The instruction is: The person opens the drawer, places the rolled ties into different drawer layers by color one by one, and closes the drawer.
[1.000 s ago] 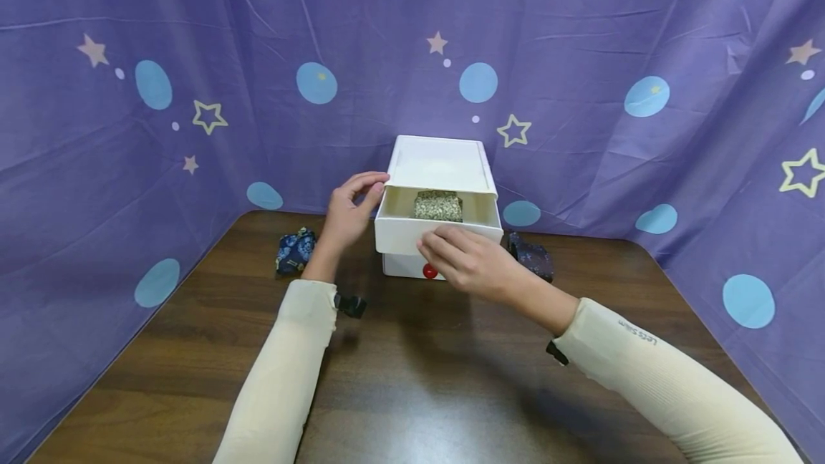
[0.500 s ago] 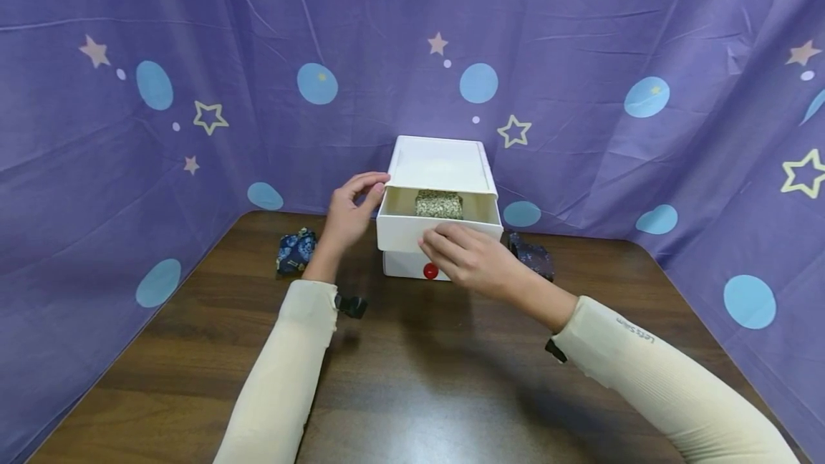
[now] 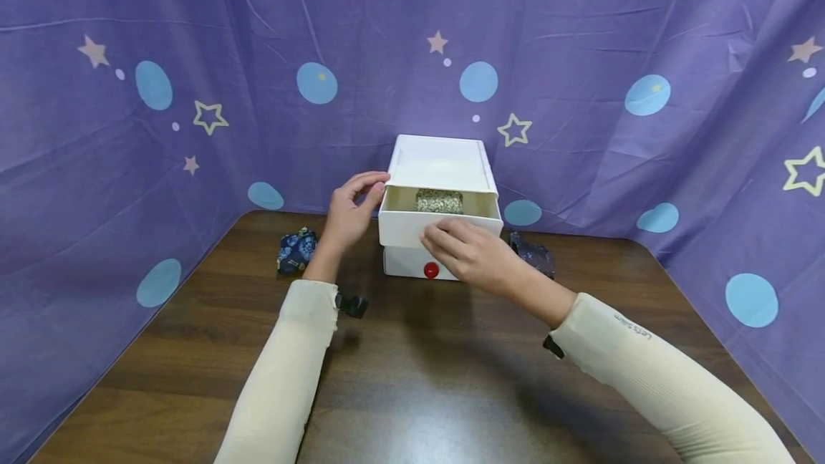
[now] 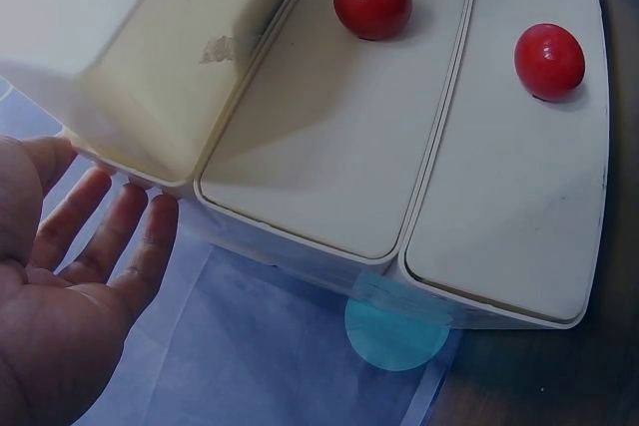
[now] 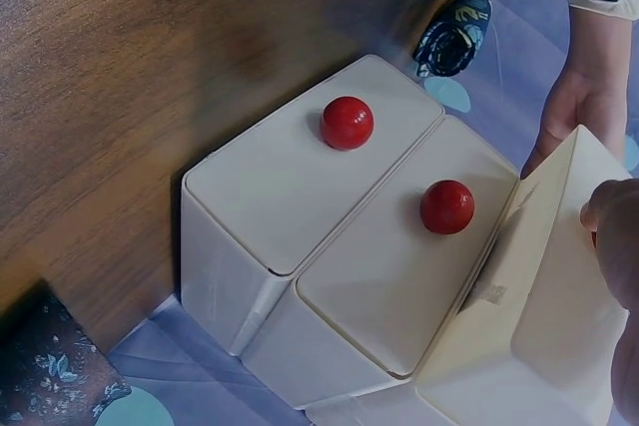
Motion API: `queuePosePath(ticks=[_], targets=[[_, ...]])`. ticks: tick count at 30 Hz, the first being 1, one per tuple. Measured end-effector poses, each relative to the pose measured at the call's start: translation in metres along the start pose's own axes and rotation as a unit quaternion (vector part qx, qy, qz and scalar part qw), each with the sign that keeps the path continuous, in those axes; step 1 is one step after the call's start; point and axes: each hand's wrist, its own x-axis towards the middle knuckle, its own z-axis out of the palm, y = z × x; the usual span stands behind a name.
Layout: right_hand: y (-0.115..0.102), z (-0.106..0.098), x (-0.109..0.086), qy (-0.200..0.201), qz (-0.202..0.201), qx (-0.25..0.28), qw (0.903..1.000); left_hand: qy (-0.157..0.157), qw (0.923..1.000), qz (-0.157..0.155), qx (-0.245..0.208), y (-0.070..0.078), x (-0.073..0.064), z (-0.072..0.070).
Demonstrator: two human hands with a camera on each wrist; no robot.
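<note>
A white drawer cabinet (image 3: 441,163) stands at the back of the table, its top drawer (image 3: 402,229) pulled partly out. Inside that drawer lies a glittery gold-green item (image 3: 440,201), its kind unclear. My right hand (image 3: 467,253) is at the drawer front; in the right wrist view its fingers curl round the drawer's knob (image 5: 595,238), of which only a speck of red shows. At the cabinet's upper left side is my left hand (image 3: 351,210). In the left wrist view its fingers (image 4: 158,236), loosely extended, touch the cabinet's side edge.
Two lower drawers with red knobs (image 4: 372,2) are closed. A dark blue patterned cloth item (image 3: 296,250) lies left of the cabinet, a dark patterned one (image 3: 533,255) to the right. A purple curtain (image 3: 387,34) surrounds the wooden table (image 3: 387,378).
The top drawer has slid a little way back into the cabinet, and my right hand has moved with it. My left hand has stayed at the cabinet's side.
</note>
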Motion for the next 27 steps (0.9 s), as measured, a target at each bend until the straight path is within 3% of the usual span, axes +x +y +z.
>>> queuePosePath(ticks=[5,18,27], targets=[[0.001,0.002,-0.001,-0.007,0.001,-0.009,0.9999,-0.004,1.0,-0.001,0.001,0.018,-0.005,-0.001],[0.006,0.007,-0.001,-0.012,0.004,-0.012,0.9999,-0.006,1.0,0.005,-0.005,0.019,-0.005,-0.002],[0.008,0.008,-0.002,-0.04,0.018,0.008,0.999,-0.008,0.9999,0.003,-0.011,0.019,-0.005,-0.002]])
